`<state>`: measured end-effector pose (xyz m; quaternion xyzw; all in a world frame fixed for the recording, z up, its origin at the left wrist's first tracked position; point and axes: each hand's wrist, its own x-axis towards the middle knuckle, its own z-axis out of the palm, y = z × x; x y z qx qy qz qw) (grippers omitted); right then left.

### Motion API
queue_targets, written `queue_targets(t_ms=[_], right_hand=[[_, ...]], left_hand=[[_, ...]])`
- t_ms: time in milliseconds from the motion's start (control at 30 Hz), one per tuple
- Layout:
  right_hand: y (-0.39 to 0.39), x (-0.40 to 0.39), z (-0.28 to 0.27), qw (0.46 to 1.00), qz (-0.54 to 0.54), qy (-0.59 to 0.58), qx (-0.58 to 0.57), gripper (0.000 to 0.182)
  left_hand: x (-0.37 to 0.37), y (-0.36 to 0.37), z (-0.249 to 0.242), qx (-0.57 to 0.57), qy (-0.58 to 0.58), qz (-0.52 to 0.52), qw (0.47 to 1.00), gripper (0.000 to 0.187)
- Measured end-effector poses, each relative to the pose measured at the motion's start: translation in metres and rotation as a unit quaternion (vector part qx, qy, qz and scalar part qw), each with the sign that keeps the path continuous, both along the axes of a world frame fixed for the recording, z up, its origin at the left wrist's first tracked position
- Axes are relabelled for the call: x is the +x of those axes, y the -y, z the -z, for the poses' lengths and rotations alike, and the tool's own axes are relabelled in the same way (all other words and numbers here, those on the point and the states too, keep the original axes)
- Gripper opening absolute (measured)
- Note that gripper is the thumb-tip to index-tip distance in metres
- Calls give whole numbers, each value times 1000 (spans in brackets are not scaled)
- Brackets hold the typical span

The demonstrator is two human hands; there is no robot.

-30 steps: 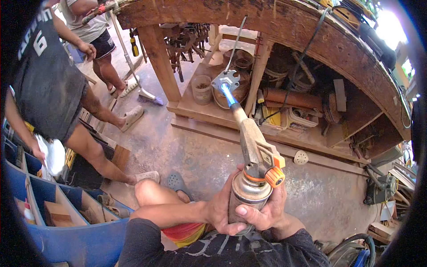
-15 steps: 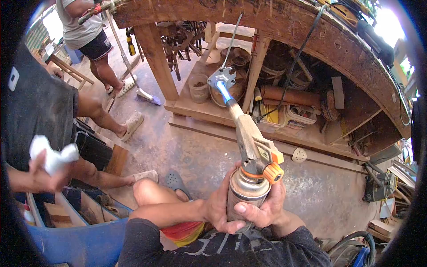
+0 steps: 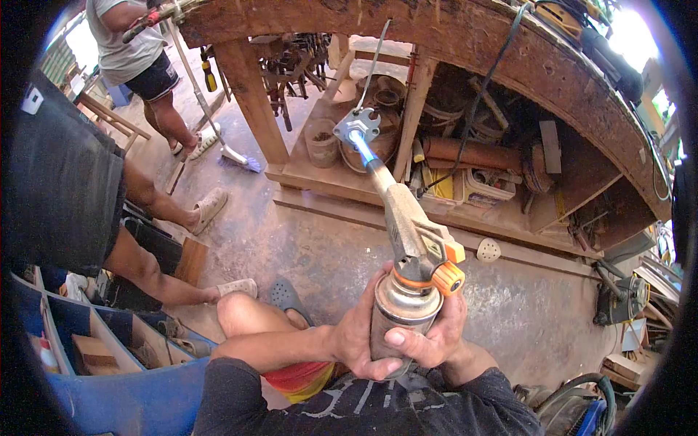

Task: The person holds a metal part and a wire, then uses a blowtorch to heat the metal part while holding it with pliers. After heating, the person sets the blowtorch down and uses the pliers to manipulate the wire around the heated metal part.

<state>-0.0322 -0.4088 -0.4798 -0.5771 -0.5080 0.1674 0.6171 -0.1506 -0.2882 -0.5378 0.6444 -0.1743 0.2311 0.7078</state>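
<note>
Both my hands grip a gas torch (image 3: 411, 247) at its metal canister (image 3: 398, 311). My left hand (image 3: 360, 336) wraps the canister from the left, and my right hand (image 3: 434, 336) holds it from the right with the thumb across the front. The torch has an orange knob (image 3: 448, 278) and a tan nozzle pointing up and away. A blue flame (image 3: 360, 148) plays on a small grey metal part (image 3: 356, 126) that hangs from a wire (image 3: 374, 64) under the wooden workbench (image 3: 465, 36).
A person in a dark shirt (image 3: 62, 182) stands close at the left, another person (image 3: 138, 51) farther back by a broom (image 3: 236, 156). A blue compartment bin (image 3: 109, 378) lies at lower left. Shelves under the bench hold jars, pipes and clutter. My bare knee (image 3: 243, 309) is below.
The person at the left has lowered the hand that held a white cloth, and the cloth is gone from sight. The torch and flame stay on the hanging part.
</note>
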Motion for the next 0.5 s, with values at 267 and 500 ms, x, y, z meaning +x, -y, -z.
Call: queue_targets(t_ms=[267,500], right_hand=[[6,5,16,998,-7,-63,-10,92],[4,5,20,994,-21,-104,-17,92]], left_hand=[[1,4,4,14,-12,-20,1000,123],[-3,5,7,14,-33,-23,999,124]])
